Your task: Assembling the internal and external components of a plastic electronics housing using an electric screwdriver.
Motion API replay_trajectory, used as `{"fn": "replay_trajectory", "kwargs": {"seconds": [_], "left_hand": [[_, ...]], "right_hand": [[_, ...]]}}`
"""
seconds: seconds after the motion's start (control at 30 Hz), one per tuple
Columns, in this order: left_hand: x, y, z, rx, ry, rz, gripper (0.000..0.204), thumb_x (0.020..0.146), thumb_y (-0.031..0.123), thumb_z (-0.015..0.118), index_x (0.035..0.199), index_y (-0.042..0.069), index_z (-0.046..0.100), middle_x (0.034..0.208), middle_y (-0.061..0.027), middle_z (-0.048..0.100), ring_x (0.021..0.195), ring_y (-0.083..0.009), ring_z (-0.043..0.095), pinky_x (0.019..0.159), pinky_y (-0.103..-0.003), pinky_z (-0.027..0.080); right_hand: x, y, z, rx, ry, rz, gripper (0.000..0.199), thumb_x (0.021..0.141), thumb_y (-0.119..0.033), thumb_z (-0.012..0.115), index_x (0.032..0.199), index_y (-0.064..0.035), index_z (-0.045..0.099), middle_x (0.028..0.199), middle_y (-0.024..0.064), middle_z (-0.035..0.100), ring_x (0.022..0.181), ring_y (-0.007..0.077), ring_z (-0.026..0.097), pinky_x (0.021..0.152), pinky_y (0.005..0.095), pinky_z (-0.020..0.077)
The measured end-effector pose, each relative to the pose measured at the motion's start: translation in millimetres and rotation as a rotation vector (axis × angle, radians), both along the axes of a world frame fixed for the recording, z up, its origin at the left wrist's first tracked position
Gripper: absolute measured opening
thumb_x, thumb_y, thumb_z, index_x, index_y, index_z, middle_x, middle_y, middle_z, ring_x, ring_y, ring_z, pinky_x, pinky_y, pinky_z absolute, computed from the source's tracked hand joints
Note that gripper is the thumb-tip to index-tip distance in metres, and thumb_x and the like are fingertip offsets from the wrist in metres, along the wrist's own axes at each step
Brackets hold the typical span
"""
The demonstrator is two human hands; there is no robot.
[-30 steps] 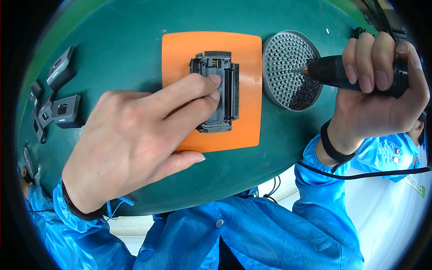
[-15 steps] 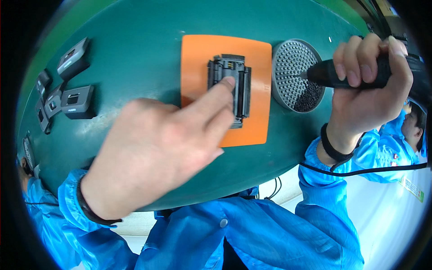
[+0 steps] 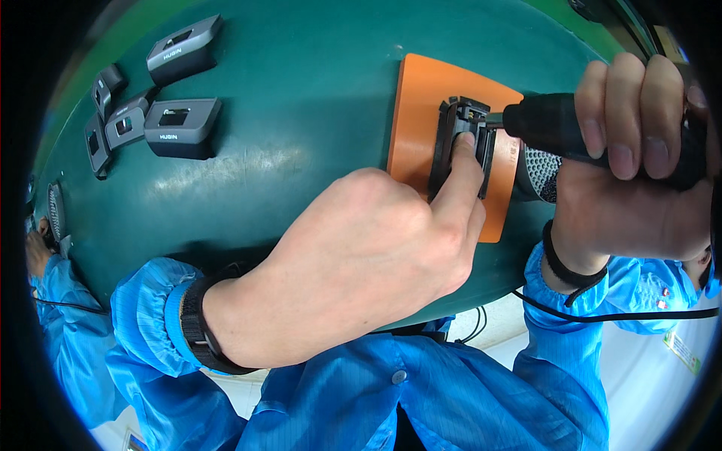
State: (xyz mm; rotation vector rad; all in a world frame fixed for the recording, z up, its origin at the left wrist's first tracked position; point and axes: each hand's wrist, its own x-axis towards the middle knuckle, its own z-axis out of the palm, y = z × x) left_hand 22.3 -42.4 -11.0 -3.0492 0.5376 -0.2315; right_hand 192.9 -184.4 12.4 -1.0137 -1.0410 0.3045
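A black plastic housing [image 3: 444,150] with an open, ribbed inside lies on an orange mat [image 3: 416,98]. My left hand [image 3: 353,259] presses it down, the index fingertip on its middle and the other fingers curled at its near end; the thumb is hidden. My right hand [image 3: 628,139] is wrapped round a black electric screwdriver [image 3: 538,124], held nearly level. Its bit reaches the upper right part of the housing; whether a screw sits on the tip is too small to tell. Partly behind my right hand stands a round grey dish [image 3: 538,167] with a dimpled floor.
Several grey-and-black device cases [image 3: 180,131] lie grouped at the far left of the green table [image 3: 301,98]. Another person's hand [image 3: 37,252] and a second dimpled dish [image 3: 55,210] are at the left rim. A black cable [image 3: 617,317] runs off right from my right sleeve.
The screwdriver's bit has gone from the dimpled dish to the housing. The view has shifted, so mat and cases appear farther right. My left index finger stays on the housing.
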Motion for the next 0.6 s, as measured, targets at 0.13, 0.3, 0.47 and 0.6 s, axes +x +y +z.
{"fn": "replay_trajectory", "kwargs": {"seconds": [0.13,0.3,0.47,0.6], "left_hand": [[-1.0,1.9,0.6,-0.016,0.004,0.003,0.024,0.075,0.009,0.064,0.096,0.001,0.07,0.128,-0.0206,0.067,0.046,-0.008,0.055,0.045,-0.023,0.045],[-0.4,2.6,-1.6,-0.034,-0.023,0.004,0.024,0.074,0.009,0.065,0.096,0.001,0.07,0.128,-0.0217,0.066,0.045,-0.0084,0.053,0.044,-0.024,0.043],[-1.1,5.3,-2.1,-0.064,-0.025,0.004,0.023,0.074,0.009,0.065,0.094,0.001,0.069,0.128,-0.0223,0.066,0.045,-0.0091,0.053,0.043,-0.024,0.042],[2.2,2.7,-0.2,-0.042,-0.006,-0.012,0.02,0.074,0.009,0.065,0.093,0.001,0.068,0.127,-0.0226,0.066,0.046,-0.0097,0.053,0.043,-0.024,0.041]], "right_hand": [[-1.2,7.4,-3.5,-0.006,0.001,-0.002,0.025,0.105,-0.027,0.043,0.092,-0.0066,0.048,0.063,0.0003,0.043,0.051,0.0107,0.04,0.053,0.0295,0.0372],[-0.8,12.7,-4.5,-0.018,0.001,0.011,0.025,0.105,-0.027,0.042,0.092,-0.0067,0.049,0.063,0.0001,0.043,0.051,0.0108,0.039,0.053,0.0296,0.0367],[-0.5,15.9,-2.5,-0.023,-0.006,0.026,0.024,0.105,-0.027,0.042,0.093,-0.0068,0.05,0.063,-0.0001,0.043,0.051,0.0109,0.039,0.053,0.0296,0.0363],[-0.7,14.9,-2.5,-0.024,-0.007,0.025,0.024,0.104,-0.027,0.041,0.093,-0.0069,0.05,0.063,-0.0002,0.043,0.051,0.0109,0.038,0.053,0.0296,0.0359]]}}
